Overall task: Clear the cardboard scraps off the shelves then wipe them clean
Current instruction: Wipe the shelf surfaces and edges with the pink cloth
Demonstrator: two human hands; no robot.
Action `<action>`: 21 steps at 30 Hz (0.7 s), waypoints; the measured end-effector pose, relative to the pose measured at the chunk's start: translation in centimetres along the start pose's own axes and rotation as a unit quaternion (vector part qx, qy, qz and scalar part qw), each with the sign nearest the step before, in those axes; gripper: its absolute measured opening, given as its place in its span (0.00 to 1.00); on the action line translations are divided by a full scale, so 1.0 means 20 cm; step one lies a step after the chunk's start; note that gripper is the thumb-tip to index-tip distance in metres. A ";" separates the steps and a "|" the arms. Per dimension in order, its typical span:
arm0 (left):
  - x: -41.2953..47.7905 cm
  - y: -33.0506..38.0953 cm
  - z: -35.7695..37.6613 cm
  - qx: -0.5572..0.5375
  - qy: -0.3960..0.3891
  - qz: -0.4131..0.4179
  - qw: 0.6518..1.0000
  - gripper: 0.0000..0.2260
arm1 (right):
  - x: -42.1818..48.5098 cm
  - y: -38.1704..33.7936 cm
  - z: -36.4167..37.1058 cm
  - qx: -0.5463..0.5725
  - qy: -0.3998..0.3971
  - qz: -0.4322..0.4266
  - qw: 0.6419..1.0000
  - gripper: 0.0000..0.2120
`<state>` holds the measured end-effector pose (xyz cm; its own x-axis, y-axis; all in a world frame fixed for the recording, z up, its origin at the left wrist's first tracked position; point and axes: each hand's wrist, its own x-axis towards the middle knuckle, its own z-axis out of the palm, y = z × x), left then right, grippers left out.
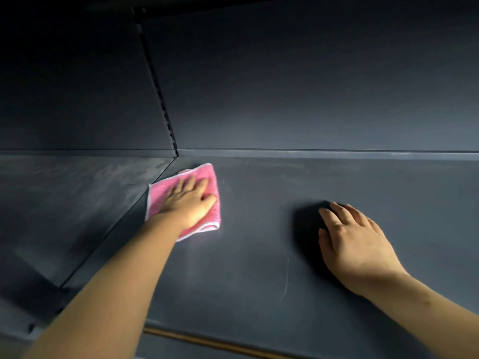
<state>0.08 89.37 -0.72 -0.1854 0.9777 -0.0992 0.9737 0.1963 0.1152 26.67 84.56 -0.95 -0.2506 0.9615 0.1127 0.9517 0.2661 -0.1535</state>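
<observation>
A folded pink cloth [210, 218] with a white hem lies flat on the dark grey shelf [259, 255], close to the shelf's left seam. My left hand [188, 202] presses down on the cloth with straight, spread fingers. My right hand [355, 242] rests palm down on the bare shelf to the right, fingers straight, holding nothing. No cardboard scraps show on this shelf. Faint pale streaks mark the surface in front of the cloth.
A neighbouring shelf [64, 203] lies to the left, with dusty smears on it. A slotted upright [160, 94] runs up the back panel at the seam. The back wall [311, 86] rises behind the shelf. The shelf's front edge [207, 342] runs along the bottom.
</observation>
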 end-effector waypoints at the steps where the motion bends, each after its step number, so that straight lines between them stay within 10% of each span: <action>1: 0.01 -0.01 0.00 -0.001 0.008 -0.011 1.000 0.24 | 0.00 0.00 0.00 -0.005 -0.003 0.000 1.000 0.34; 21: -0.40 0.00 0.05 -0.010 0.023 -0.009 1.000 0.24 | -0.02 -0.16 -0.04 -0.008 -0.041 0.002 0.999 0.23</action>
<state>1.66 81.47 -0.91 -0.2087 0.9764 -0.0557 0.9674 0.2144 0.1345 23.85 83.33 0.36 -0.2608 0.9649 0.0312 0.9550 0.2626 -0.1381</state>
